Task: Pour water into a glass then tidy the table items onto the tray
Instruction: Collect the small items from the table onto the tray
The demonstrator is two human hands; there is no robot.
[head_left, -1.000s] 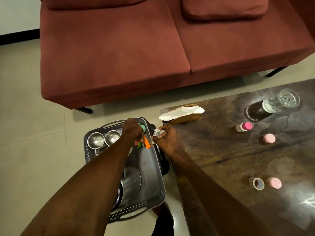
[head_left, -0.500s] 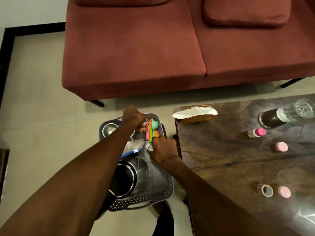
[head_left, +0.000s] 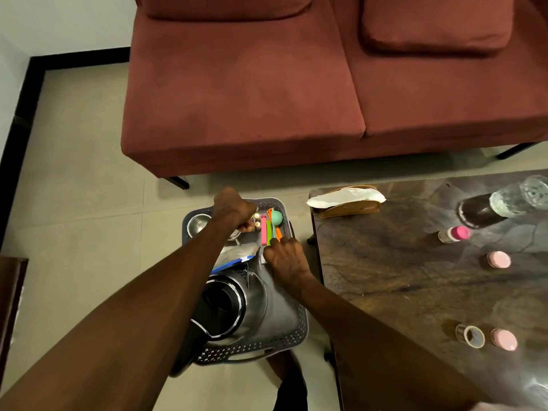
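A grey perforated tray [head_left: 296,330] sits on the floor left of the dark table [head_left: 400,277]. It holds a steel jug [head_left: 231,304], steel cups [head_left: 197,222], a foil packet [head_left: 237,253], coloured clips [head_left: 264,232], a teal ball [head_left: 276,217] and small gold-capped bottles [head_left: 256,220]. My left hand [head_left: 234,207] is curled at the tray's far end, with its fingertips round one small bottle. My right hand [head_left: 284,256] pinches a small white item [head_left: 263,258] at the near ends of the clips. A glass of water [head_left: 516,197] stands on the table's far right.
On the table are a napkin holder [head_left: 347,201], a pink-capped bottle [head_left: 453,234], two pink lids [head_left: 498,259] [head_left: 504,339] and a small open jar [head_left: 470,336]. A red sofa [head_left: 267,84] stands behind. A dark wooden edge [head_left: 12,292] shows at the far left.
The clips and teal ball left my left hand and now lie in the tray. My left hand moved beside them to the small bottles. My right hand brought the white item over the tray.
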